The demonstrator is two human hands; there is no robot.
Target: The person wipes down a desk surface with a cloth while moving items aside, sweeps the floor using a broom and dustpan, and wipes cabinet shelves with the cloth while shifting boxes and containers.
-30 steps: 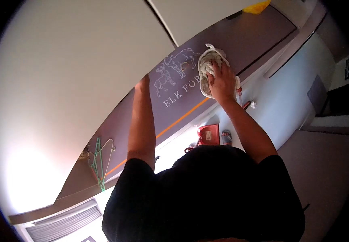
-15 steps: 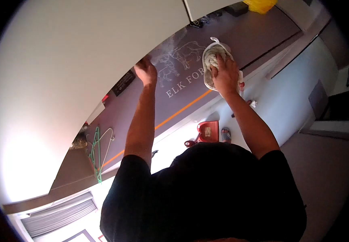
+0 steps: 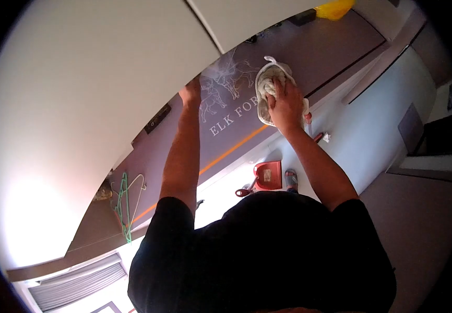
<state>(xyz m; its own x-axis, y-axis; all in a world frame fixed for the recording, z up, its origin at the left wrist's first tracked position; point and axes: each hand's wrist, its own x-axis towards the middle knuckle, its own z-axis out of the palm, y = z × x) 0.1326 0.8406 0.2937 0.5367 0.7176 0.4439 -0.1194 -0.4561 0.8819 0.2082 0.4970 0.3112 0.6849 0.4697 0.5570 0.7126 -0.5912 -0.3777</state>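
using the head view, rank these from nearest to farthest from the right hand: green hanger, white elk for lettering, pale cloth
1. Pale cloth: directly under the right hand, touching it.
2. White lettering: just left of the cloth, partly covered at its end.
3. Green hanger: far left, beyond the left forearm.

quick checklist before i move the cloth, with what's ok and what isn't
1. Right hand on cloth: ok, fingers over it
2. Left hand grip: cannot tell, white panel hides the fingertips
3. Hangers apart from both hands: ok
4. Lettering fully visible: cannot tell, cloth sits at its last visible letter
5. Dustpan away from feet: not ok, beside a foot
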